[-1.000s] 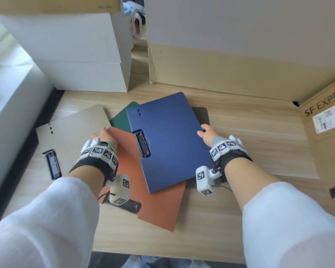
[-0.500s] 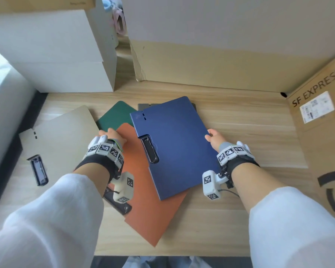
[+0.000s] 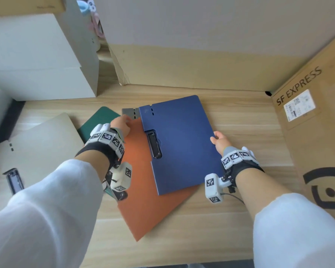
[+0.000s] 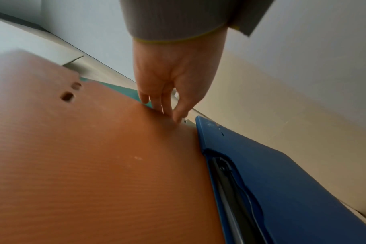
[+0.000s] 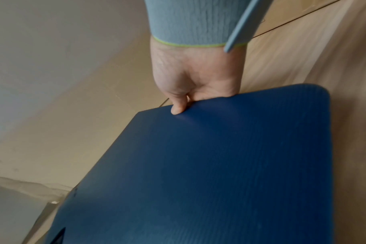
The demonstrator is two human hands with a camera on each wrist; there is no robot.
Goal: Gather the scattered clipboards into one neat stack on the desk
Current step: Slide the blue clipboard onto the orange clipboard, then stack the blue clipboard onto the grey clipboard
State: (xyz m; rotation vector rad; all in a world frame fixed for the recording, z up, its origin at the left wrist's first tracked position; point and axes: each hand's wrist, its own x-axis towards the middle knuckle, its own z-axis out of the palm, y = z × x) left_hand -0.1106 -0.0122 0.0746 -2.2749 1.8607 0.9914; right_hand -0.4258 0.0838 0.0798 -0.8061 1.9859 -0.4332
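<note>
A blue clipboard lies on top of an orange clipboard in the middle of the wooden desk. My right hand grips the blue board's right edge, thumb on top and fingers hidden beneath. My left hand pinches the orange board's far edge. A green clipboard and a grey clipboard's corner stick out from under the pile. A beige clipboard lies apart at the left.
White boxes stand at the back left. A cardboard panel closes the back. An SF Express carton walls off the right side. Bare wood shows between the blue board and the carton.
The blue clipboard has turned more square to the desk and slid right with my right hand. My left hand has moved along the orange board to its far edge, near the grey corner.
</note>
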